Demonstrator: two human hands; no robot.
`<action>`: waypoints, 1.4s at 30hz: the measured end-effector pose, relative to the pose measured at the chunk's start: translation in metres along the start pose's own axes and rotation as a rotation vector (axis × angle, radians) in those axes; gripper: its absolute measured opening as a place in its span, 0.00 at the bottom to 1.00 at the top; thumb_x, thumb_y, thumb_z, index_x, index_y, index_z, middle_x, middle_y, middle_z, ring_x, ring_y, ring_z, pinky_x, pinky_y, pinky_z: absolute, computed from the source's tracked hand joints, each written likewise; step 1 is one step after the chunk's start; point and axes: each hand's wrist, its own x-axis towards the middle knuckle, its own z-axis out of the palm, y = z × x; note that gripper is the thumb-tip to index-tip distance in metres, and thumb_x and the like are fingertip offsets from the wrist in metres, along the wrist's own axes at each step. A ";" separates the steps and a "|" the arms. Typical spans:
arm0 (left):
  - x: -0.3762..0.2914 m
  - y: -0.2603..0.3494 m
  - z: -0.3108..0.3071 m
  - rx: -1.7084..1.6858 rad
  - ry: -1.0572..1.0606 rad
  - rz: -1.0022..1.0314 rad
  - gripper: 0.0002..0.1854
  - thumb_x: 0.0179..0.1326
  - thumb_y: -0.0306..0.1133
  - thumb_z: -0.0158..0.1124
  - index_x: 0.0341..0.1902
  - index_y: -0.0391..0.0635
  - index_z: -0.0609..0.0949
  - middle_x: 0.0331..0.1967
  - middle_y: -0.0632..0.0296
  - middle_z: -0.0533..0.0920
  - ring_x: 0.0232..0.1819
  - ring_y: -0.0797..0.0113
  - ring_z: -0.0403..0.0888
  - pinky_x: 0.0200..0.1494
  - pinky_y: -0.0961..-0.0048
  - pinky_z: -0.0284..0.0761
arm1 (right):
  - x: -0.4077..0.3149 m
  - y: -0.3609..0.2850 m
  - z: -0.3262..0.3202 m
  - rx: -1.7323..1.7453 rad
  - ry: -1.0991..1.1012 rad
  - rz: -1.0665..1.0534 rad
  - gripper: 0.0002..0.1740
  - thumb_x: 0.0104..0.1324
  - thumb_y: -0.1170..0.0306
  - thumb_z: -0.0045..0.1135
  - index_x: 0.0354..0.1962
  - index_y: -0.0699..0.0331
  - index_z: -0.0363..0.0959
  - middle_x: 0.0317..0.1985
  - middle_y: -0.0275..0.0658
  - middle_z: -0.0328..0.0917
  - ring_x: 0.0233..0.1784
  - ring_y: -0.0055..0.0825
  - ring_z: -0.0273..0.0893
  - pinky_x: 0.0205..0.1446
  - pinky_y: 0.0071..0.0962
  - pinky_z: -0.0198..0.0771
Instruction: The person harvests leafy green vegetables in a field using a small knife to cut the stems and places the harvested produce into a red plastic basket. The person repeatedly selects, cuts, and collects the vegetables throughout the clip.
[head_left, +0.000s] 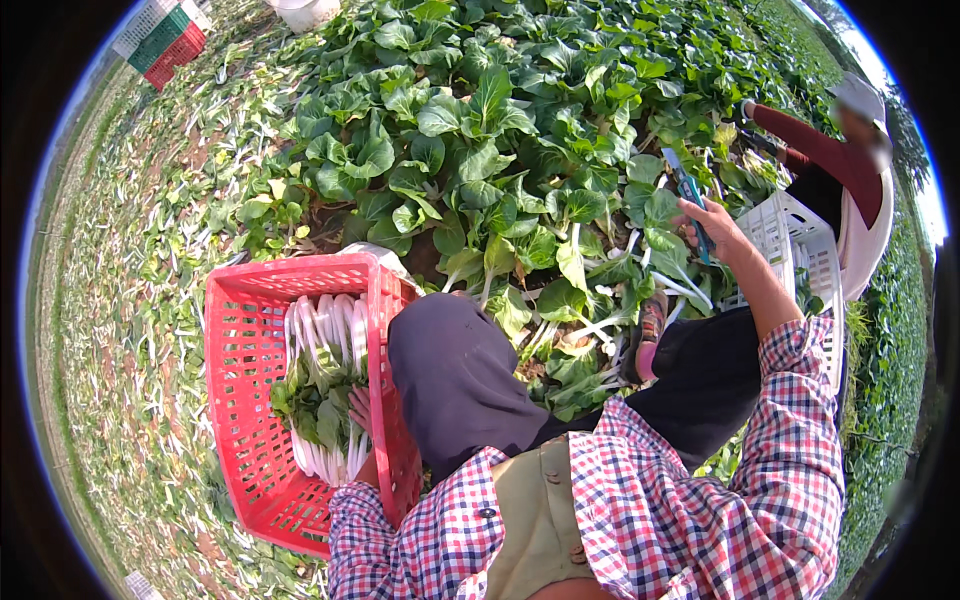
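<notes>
My right hand (716, 229) grips a teal-handled utility knife (693, 201), its broad blade pointing up and away from me over the leafy greens (480, 150). On my left stands a red plastic crate (292, 270) with slotted walls. Bundled greens with long white stalks (330, 330) lie inside it, their leaves meeting in the middle and stalks at both ends. My left hand (361, 409) reaches into the crate and touches the leaves at the right side. The crate's rim hides part of that hand, so its grip is unclear.
A white plastic crate (787, 232) stands at my right, near a co-worker (855, 165) bending toward the plants. Cut leaves and stalks litter the ground (150, 315) at left. Stacked crates (165, 41) and a white bucket (306, 11) stand farther off.
</notes>
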 end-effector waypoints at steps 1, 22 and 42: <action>-0.001 -0.008 -0.011 -0.046 -0.140 0.048 0.25 0.61 0.38 0.50 0.60 0.40 0.65 0.67 0.51 0.54 0.64 0.55 0.58 0.62 0.58 0.57 | 0.000 0.000 -0.002 -0.056 0.005 -0.010 0.15 0.60 0.61 0.58 0.33 0.63 0.65 0.30 0.40 0.76 0.18 0.13 0.65 0.18 0.15 0.64; 0.180 0.406 -0.394 -0.213 -0.070 1.233 0.11 0.52 0.29 0.61 0.40 0.41 0.77 0.38 0.53 0.79 0.42 0.54 0.77 0.46 0.66 0.73 | 0.051 0.155 -0.026 -0.353 -0.315 -0.047 0.16 0.62 0.62 0.51 0.33 0.70 0.70 0.21 0.38 0.78 0.19 0.22 0.75 0.24 0.25 0.71; 0.295 0.450 -0.181 0.312 0.196 0.816 0.07 0.47 0.31 0.60 0.32 0.49 0.78 0.43 0.60 0.76 0.38 0.60 0.75 0.37 0.65 0.71 | 0.159 0.217 0.064 -0.314 -0.514 0.223 0.24 0.64 0.60 0.45 0.18 0.73 0.71 0.15 0.43 0.74 0.16 0.31 0.74 0.24 0.31 0.71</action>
